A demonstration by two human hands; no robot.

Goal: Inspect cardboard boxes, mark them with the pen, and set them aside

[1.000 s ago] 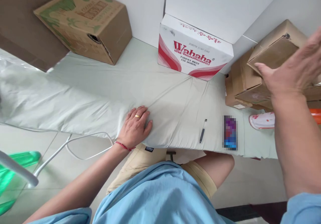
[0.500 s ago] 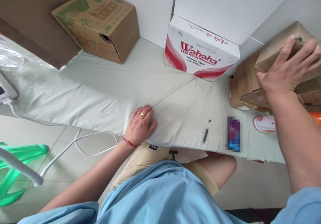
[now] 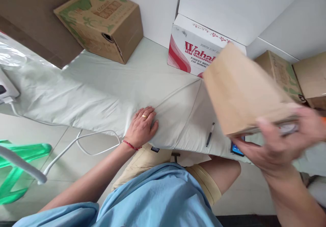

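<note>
My right hand (image 3: 282,138) grips a plain brown cardboard box (image 3: 247,88) by its near right end, and the box hangs tilted above the table, somewhat smeared by motion. Part of the white-and-red Wahaha water carton (image 3: 187,52) is hidden behind it. Below the box, a phone (image 3: 237,148) shows only its lower part. A black pen (image 3: 210,134) lies on the cloth to the left of the phone. Palm down, my left hand (image 3: 142,125) rests flat on the pale green cloth (image 3: 102,91) near the front edge, fingers stretched out and holding nothing.
A coconut-printed carton (image 3: 102,23) stands at the back left beside a larger brown box (image 3: 33,20). More cartons (image 3: 282,71) stand at the right against the wall. A white cable (image 3: 95,132) loops below the front edge, near a green stool (image 3: 22,172).
My right hand has lifted the brown box off the pile at the right and carried it left and toward me. The box now covers part of the phone. My left hand has stayed put.
</note>
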